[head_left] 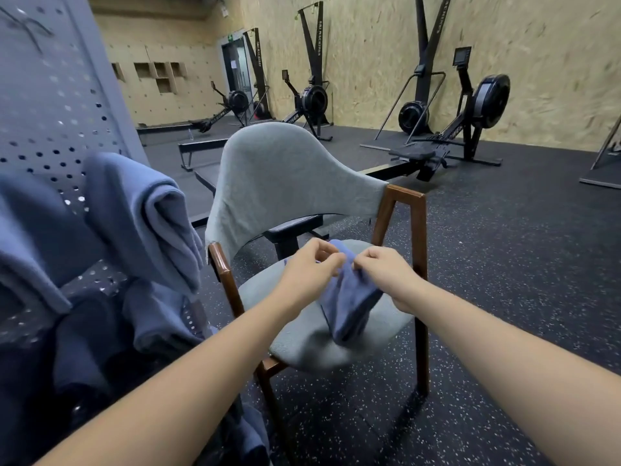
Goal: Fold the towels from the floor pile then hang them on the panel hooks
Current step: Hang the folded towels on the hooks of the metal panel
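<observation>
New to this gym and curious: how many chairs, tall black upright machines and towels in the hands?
chair: 1
tall black upright machines: 3
towel pinched by left hand and right hand: 1
cut-off frame at right edge: not counted
Total: 5

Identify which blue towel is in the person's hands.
The towel over the chair, pinched by left hand and right hand; the other towels hang on the panel.
</observation>
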The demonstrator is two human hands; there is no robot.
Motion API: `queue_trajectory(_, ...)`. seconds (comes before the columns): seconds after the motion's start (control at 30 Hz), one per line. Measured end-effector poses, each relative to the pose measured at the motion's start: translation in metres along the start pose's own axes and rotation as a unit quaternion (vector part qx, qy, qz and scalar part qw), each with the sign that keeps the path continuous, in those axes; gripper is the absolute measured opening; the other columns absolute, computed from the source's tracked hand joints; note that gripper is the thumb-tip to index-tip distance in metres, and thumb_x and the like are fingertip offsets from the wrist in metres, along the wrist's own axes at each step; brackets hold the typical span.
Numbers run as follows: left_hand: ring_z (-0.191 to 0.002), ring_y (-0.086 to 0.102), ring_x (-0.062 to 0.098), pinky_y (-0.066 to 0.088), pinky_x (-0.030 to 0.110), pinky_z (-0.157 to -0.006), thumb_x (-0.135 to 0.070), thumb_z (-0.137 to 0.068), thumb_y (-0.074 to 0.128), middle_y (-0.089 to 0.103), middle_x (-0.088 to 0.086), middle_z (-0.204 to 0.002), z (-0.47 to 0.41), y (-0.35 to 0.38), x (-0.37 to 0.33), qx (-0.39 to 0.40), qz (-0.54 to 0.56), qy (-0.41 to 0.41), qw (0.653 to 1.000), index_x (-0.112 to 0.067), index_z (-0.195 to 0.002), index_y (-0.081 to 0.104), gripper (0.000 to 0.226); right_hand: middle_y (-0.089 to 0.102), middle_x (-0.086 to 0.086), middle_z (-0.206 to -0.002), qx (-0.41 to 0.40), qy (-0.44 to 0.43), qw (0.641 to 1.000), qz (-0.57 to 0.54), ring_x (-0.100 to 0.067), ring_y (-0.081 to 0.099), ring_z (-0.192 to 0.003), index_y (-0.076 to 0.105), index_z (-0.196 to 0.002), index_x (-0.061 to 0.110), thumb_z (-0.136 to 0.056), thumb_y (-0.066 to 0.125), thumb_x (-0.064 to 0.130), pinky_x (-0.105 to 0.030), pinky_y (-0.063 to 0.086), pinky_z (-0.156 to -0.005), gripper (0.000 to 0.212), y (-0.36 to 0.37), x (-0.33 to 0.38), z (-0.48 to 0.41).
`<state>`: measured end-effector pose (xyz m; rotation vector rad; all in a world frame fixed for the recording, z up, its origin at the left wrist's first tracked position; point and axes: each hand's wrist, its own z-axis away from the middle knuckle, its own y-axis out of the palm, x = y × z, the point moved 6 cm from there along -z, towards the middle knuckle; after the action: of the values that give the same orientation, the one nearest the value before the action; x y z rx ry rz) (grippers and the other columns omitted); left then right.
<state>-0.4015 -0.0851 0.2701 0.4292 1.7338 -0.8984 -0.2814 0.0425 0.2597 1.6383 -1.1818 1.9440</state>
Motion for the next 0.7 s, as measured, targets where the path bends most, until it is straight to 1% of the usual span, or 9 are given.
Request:
queue_trajectory(0.07, -0.097, 0.070, 0.006, 0.053, 0.028, -0.082, -0.034, -0.094, 0.071, 0.074, -0.014, -0.105, 0.000, -0.021, 0.000, -0.056, -0.076, 0.020, 0.995, -0.030, -0.106, 0.068, 0.013, 0.063, 0.002, -0.076, -0.001, -0.074, 0.993, 0.095, -0.012, 0.051, -0.072, 0.067, -0.083, 0.007, -0.096, 0.064, 0.014, -0.019, 0.038, -0.060, 0.015, -0.005, 0.014, 0.015)
queue_trajectory(0.13, -0.101, 0.069, 0.006, 0.056, 0.028, -0.084, -0.044, -0.095, 0.073, 0.072, -0.014, -0.110, 0.001, -0.029, 0.006, -0.054, -0.111, 0.024, 0.992, -0.030, -0.112, 0.068, 0.023, 0.067, 0.005, -0.077, -0.012, -0.122, 0.981, 0.151, -0.011, 0.054, -0.071, 0.068, -0.087, 0.012, -0.096, 0.063, 0.020, -0.018, 0.041, -0.064, 0.013, -0.010, 0.024, 0.029)
queue_trajectory(0.23, -0.095, 0.069, 0.002, 0.050, 0.013, -0.069, -0.054, -0.097, 0.072, 0.076, -0.015, -0.105, 0.009, -0.024, 0.016, 0.007, -0.052, -0.002, 0.999, -0.027, -0.108, 0.072, 0.029, 0.072, 0.009, -0.080, -0.039, -0.136, 0.976, 0.164, -0.015, 0.065, -0.080, 0.066, -0.085, 0.024, -0.089, 0.062, 0.030, -0.034, 0.051, -0.077, 0.009, -0.020, 0.034, 0.046)
queue_trajectory(0.3, -0.084, 0.066, 0.003, 0.048, 0.012, -0.068, -0.052, -0.097, 0.073, 0.076, -0.014, -0.093, 0.010, -0.021, 0.020, 0.023, 0.002, 0.001, 1.000, -0.020, -0.101, 0.073, 0.032, 0.073, 0.008, -0.080, -0.054, -0.139, 0.974, 0.171, -0.016, 0.066, -0.082, 0.065, -0.085, 0.024, -0.089, 0.063, 0.031, -0.038, 0.053, -0.078, 0.008, -0.025, 0.038, 0.056)
queue_trajectory(0.37, -0.078, 0.062, 0.005, 0.048, 0.012, -0.065, -0.043, -0.098, 0.076, 0.071, -0.009, -0.085, 0.014, -0.018, 0.017, 0.037, 0.064, -0.007, 0.997, -0.011, -0.100, 0.071, 0.032, 0.072, 0.007, -0.079, -0.059, -0.144, 0.972, 0.176, -0.017, 0.066, -0.081, 0.064, -0.085, 0.024, -0.087, 0.062, 0.033, -0.040, 0.055, -0.080, 0.010, -0.027, 0.039, 0.065)
queue_trajectory(0.43, -0.079, 0.060, 0.007, 0.049, 0.017, -0.069, -0.036, -0.097, 0.078, 0.069, -0.006, -0.088, 0.019, -0.015, 0.013, 0.063, 0.107, -0.017, 0.992, -0.006, -0.106, 0.069, 0.033, 0.072, 0.009, -0.079, -0.051, -0.150, 0.970, 0.183, -0.017, 0.066, -0.080, 0.063, -0.085, 0.026, -0.081, 0.058, 0.041, -0.045, 0.058, -0.080, 0.017, -0.026, 0.040, 0.075)
queue_trajectory(0.5, -0.081, 0.059, 0.012, 0.047, 0.026, -0.075, -0.031, -0.096, 0.080, 0.067, -0.002, -0.089, 0.025, -0.011, 0.008, 0.100, 0.137, -0.022, 0.985, -0.009, -0.104, 0.065, 0.029, 0.071, 0.010, -0.079, -0.053, -0.156, 0.969, 0.186, -0.018, 0.067, -0.080, 0.063, -0.086, 0.028, -0.079, 0.054, 0.045, -0.047, 0.058, -0.080, 0.021, -0.026, 0.040, 0.082)
queue_trajectory(0.6, -0.084, 0.053, 0.020, 0.040, 0.040, -0.077, -0.030, -0.093, 0.083, 0.062, 0.006, -0.089, 0.030, -0.015, -0.001, 0.118, 0.148, -0.013, 0.982, -0.008, -0.103, 0.065, 0.030, 0.070, 0.006, -0.077, -0.058, -0.165, 0.968, 0.178, -0.022, 0.066, -0.080, 0.063, -0.086, 0.025, -0.086, 0.062, 0.031, -0.044, 0.057, -0.080, 0.006, -0.027, 0.045, 0.088)
queue_trajectory(0.7, -0.085, 0.058, 0.021, 0.041, 0.040, -0.078, -0.030, -0.091, 0.084, 0.069, 0.005, -0.092, 0.031, -0.027, -0.013, 0.111, 0.170, -0.009, 0.979, -0.011, -0.103, 0.072, 0.025, 0.070, 0.006, -0.077, -0.065, -0.187, 0.965, 0.170, -0.015, 0.063, -0.077, 0.066, -0.086, 0.027, -0.092, 0.065, 0.021, -0.035, 0.053, -0.078, 0.008, -0.033, 0.058, 0.092)
